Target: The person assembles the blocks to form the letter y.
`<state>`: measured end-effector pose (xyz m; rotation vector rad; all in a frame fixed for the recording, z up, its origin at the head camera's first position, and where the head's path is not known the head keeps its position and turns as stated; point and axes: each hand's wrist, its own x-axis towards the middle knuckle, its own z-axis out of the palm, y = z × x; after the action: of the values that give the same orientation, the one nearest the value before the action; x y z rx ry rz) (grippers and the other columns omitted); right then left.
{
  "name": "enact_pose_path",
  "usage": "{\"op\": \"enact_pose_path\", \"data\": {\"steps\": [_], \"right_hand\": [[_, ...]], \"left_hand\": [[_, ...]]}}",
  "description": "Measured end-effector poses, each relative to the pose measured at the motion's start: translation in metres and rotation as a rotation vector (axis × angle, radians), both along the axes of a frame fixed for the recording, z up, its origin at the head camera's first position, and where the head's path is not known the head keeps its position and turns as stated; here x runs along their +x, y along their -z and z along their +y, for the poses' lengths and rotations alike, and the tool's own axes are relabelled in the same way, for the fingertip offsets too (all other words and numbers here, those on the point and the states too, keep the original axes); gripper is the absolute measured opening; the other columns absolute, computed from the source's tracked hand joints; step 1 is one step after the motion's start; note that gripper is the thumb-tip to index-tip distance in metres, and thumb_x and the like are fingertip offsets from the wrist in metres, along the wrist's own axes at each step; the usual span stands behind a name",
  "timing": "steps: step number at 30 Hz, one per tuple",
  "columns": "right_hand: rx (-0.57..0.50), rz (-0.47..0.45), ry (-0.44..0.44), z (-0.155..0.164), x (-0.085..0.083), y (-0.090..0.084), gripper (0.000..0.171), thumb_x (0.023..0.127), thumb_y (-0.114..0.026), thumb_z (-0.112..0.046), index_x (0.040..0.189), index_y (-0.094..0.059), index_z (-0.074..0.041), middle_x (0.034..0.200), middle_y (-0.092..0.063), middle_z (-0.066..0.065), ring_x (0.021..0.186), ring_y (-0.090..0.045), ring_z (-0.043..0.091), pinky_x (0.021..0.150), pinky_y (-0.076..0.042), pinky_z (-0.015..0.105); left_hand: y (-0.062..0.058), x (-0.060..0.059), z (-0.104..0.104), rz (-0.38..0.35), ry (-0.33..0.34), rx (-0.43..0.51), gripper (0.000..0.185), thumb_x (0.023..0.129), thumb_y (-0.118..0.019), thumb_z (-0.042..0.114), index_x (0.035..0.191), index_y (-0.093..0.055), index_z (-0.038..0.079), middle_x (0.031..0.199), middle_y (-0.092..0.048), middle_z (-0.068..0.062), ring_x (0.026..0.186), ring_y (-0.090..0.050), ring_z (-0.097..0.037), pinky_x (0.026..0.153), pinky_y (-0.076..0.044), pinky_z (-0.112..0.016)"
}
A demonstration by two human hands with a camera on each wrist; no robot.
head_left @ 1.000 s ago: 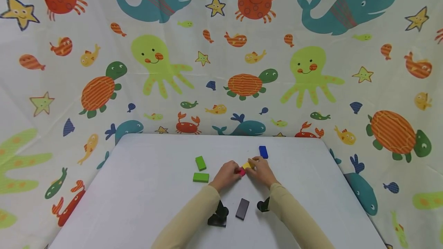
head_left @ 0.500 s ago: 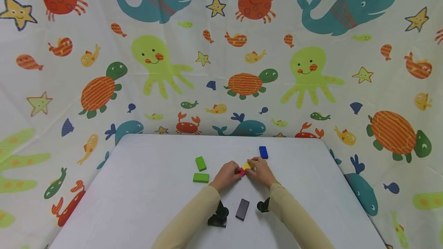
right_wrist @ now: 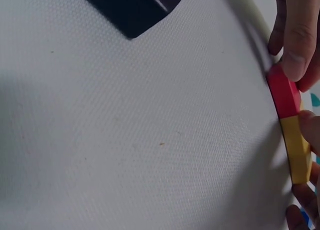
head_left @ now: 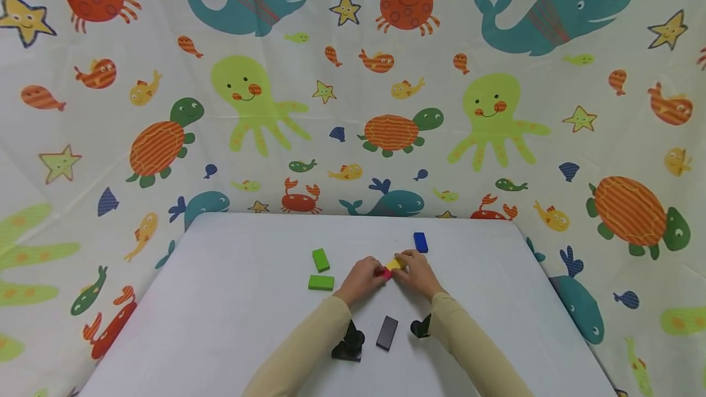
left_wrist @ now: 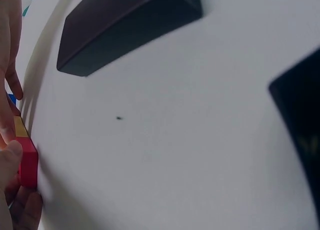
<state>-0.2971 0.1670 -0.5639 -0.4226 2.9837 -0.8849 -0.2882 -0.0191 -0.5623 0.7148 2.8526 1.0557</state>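
Observation:
My left hand (head_left: 361, 279) pinches a red block (right_wrist: 284, 93) between thumb and fingers on the white tabletop. The right hand (head_left: 419, 274) holds a yellow block (right_wrist: 296, 152) by its sides. In the right wrist view the two blocks lie end to end and touch, forming one row. Fingers cover much of both blocks in the head view. Just beyond the right hand lies a blue block (head_left: 420, 242). Two green blocks (head_left: 320, 282) lie left of the left hand, one behind the other.
A dark grey block (head_left: 387, 332) lies nearer the body, between the forearms. Black wrist-worn gear (head_left: 349, 343) shows below the left wrist, with a similar piece (head_left: 421, 327) by the right. Behind the table (head_left: 237, 323) hangs a curtain (head_left: 353, 78) printed with sea animals.

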Motion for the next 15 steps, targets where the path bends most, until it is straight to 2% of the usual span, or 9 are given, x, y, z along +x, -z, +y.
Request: {"op": "enact_pose_path", "data": {"steps": [4, 11, 15], "right_hand": [[0.010, -0.007, -0.002, -0.0002, 0.0002, -0.0009, 0.043, 0.090, -0.072, -0.022, 0.128, -0.063, -0.003, 0.127, -0.055, 0.019, 0.118, -0.051, 0.037, 0.101, -0.042, 0.053], [0.009, -0.018, 0.009, -0.0009, 0.0001, -0.0001, 0.044, 0.090, -0.072, -0.022, 0.130, -0.062, -0.004, 0.129, -0.055, 0.019, 0.119, -0.051, 0.037, 0.102, -0.041, 0.052], [-0.005, -0.013, 0.003, 0.0004, 0.0005, -0.0011, 0.045, 0.090, -0.072, -0.022, 0.130, -0.062, -0.004, 0.129, -0.054, 0.020, 0.118, -0.051, 0.037, 0.102, -0.042, 0.053]], "left_hand": [[0.0037, -0.0005, -0.0017, 0.053, 0.024, 0.020, 0.019, 0.086, -0.076, 0.011, 0.097, -0.071, -0.003, 0.087, -0.060, -0.005, 0.079, -0.055, -0.012, 0.075, -0.051, -0.028], [0.0008, 0.0014, 0.0012, -0.013, -0.012, -0.002, 0.020, 0.085, -0.076, 0.008, 0.101, -0.071, -0.003, 0.091, -0.062, -0.007, 0.083, -0.057, -0.014, 0.080, -0.051, -0.029], [-0.0011, 0.0025, 0.0003, 0.043, 0.010, 0.001, 0.018, 0.084, -0.076, 0.007, 0.098, -0.070, -0.003, 0.088, -0.060, -0.006, 0.080, -0.055, -0.012, 0.076, -0.050, -0.027]]}}
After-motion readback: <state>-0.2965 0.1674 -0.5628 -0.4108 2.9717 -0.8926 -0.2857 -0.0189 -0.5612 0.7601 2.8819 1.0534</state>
